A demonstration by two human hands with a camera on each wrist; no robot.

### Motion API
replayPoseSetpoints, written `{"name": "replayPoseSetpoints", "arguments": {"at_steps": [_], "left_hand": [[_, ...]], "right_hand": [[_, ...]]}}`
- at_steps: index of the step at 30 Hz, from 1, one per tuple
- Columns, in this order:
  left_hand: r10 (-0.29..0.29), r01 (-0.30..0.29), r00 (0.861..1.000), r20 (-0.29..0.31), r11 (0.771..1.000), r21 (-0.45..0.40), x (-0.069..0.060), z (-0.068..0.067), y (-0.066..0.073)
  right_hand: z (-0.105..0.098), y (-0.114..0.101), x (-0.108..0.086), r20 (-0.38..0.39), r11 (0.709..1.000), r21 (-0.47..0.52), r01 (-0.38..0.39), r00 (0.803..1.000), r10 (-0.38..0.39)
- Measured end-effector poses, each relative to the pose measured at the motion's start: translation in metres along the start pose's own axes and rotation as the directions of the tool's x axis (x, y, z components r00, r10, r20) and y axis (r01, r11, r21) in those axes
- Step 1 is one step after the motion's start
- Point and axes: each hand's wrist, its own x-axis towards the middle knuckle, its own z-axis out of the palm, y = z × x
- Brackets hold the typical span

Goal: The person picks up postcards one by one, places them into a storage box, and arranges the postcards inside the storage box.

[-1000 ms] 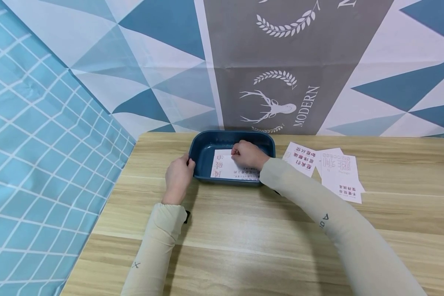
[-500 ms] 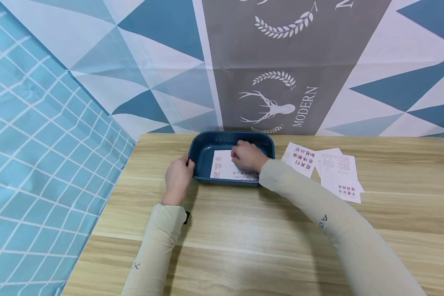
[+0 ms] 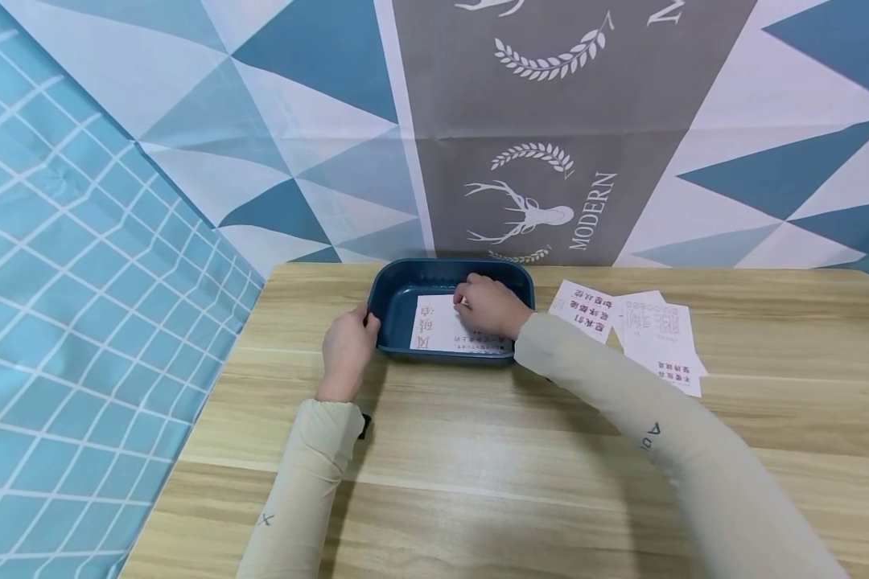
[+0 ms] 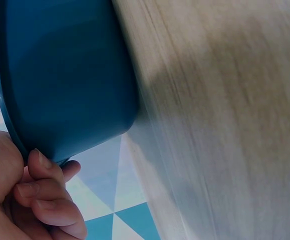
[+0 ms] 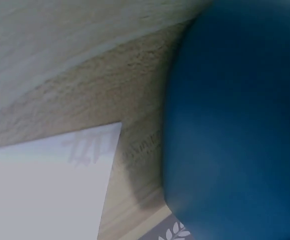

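Observation:
A dark blue rectangular tub (image 3: 394, 310) sits at the back of the wooden table. My left hand (image 3: 349, 346) pinches its left rim between thumb and fingers, as the left wrist view of the tub's wall (image 4: 70, 75) and the left hand (image 4: 40, 195) also shows. A white card (image 3: 438, 322) printed with red and black characters lies in the tub. My right hand (image 3: 492, 307) reaches over the right rim onto this card, fingers bent near its far edge. Whether they grip the card is hidden. In the right wrist view only the tub's outer wall (image 5: 235, 125) shows, not the hand.
Several similar printed cards lie overlapping to the right of the tub, among them a card with large outlined characters (image 3: 655, 334) and a card with dark red characters (image 3: 582, 310). A patterned cloth (image 3: 543, 96) hangs behind the table, a blue gridded cloth (image 3: 80, 322) at left.
My right hand's fingers have loosened slightly from a tighter curl, and its forearm has shifted a little to the right. The left hand, the tub and the cards stay put; the view shifts slightly.

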Motion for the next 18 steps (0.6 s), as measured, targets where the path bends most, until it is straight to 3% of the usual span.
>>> {"name": "replayPoseSetpoints", "arguments": {"at_steps": [10, 18], "left_hand": [[0.001, -0.001, 1.000, 0.029, 1.000, 0.004, -0.001, -0.003, 0.000], [0.015, -0.015, 1.000, 0.026, 1.000, 0.002, -0.002, -0.004, 0.001]], "right_hand": [[-0.015, 0.002, -0.019, -0.044, 0.996, -0.077, 0.048, 0.998, -0.052], [-0.034, 0.006, -0.037, -0.104, 1.000, -0.021, 0.020, 0.994, -0.022]]}}
